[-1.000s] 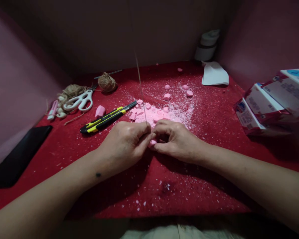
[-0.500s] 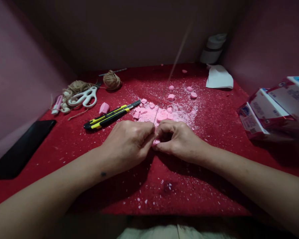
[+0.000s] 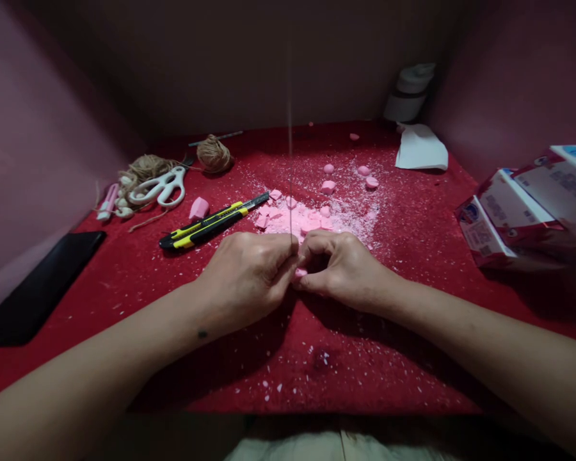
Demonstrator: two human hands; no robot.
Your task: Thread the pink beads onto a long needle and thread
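My left hand [image 3: 249,275] and my right hand [image 3: 340,266] meet at the middle of the red cloth [image 3: 288,346], fingers closed. Between their fingertips sits a small pink piece [image 3: 300,273], pinched by my right hand. My left hand pinches a thin stiff wire [image 3: 290,160] that stands almost straight up from the piece. Just beyond the hands lies a heap of pink chunks and crumbs [image 3: 307,221].
A yellow-black utility knife [image 3: 211,225], white scissors [image 3: 160,187], twine ball [image 3: 214,155] and a pink block [image 3: 199,208] lie at left. A black flat object [image 3: 33,288] sits far left. Cartons [image 3: 523,211] are at right, white paper [image 3: 420,150] and a roll [image 3: 410,89] at back.
The wire has swung from leaning left, to leaning right, to nearly upright now. Both hands have stayed together on the pink piece.
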